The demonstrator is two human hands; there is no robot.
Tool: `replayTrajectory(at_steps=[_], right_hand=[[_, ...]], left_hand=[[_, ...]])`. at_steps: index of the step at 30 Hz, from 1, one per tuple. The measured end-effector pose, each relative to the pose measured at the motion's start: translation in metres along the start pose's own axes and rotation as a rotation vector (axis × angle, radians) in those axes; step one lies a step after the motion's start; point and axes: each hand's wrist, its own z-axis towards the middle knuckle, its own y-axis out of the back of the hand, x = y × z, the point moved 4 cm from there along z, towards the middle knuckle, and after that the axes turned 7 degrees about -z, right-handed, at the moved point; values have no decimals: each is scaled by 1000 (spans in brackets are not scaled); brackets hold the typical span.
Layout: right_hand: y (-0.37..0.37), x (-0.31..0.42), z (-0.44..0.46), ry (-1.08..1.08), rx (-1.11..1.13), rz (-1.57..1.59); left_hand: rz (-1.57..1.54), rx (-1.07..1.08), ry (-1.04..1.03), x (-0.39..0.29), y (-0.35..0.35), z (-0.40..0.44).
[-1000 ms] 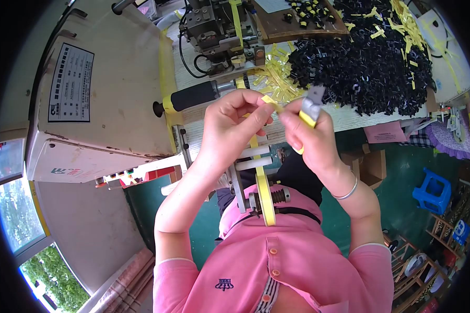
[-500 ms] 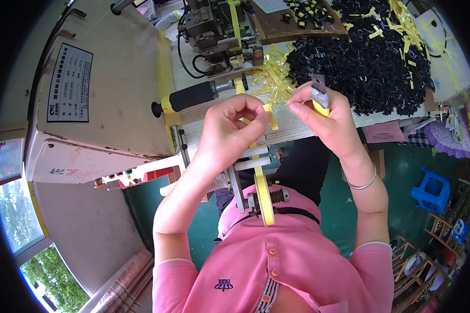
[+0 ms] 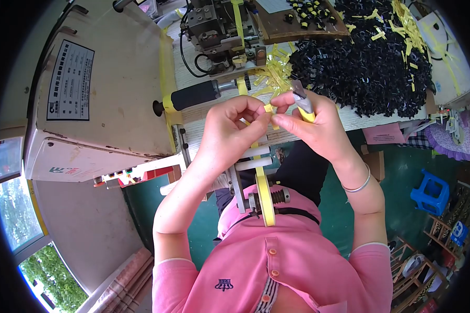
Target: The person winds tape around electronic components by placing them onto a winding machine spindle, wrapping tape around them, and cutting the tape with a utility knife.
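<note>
Between the fingertips of my left hand (image 3: 232, 125) is a short piece of yellow tape (image 3: 269, 108); anything inside it is too small to make out. My right hand (image 3: 321, 128) grips a small cutter knife (image 3: 305, 108) with a yellow and grey wrapped handle, its blade pointing up and away. The thumb and forefinger of that hand meet at the tape, close against my left fingertips. Below both hands, a roll of yellow tape (image 3: 265, 201) sits on a spindle in front of my lap.
A heap of small black parts (image 3: 360, 73) covers the right of the table, with yellow strips (image 3: 271, 73) beside it. Behind are a metal machine (image 3: 214, 39) and a wooden tray (image 3: 297, 32). A large beige cabinet (image 3: 115, 78) stands left. A blue stool (image 3: 431, 192) is on the floor.
My right hand has moved left with the knife, and its fingertips now reach the tape. The tape's hanging end is now mostly hidden by the fingers. My left hand has hardly moved.
</note>
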Motion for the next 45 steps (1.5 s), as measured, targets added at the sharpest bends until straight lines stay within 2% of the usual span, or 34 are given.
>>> replayTrajectory(at_steps=[4,10,13,14,21,24,45], right_hand=[[-3,-6,-6,-308,125,116],[-8,-16,-7,-361,105,185],[-6,-22,-1,-179,-38,42],[-6,-23,1,-202,-80,50],[-33,-55,10,-309,-86,183],[-42,-58,11,-286,-88,209],[-48,-51,20,-238,-90,256]], left_hand=[[-4,-10,11,3,2,0],[65,-92,-74,-7,6,-3],[632,-305,-629,-31,18,-6],[752,-327,-769,-32,24,-4],[1028,-257,-744,-20,26,11],[1018,-228,-690,-20,27,14],[1026,-280,-713,-22,24,16]])
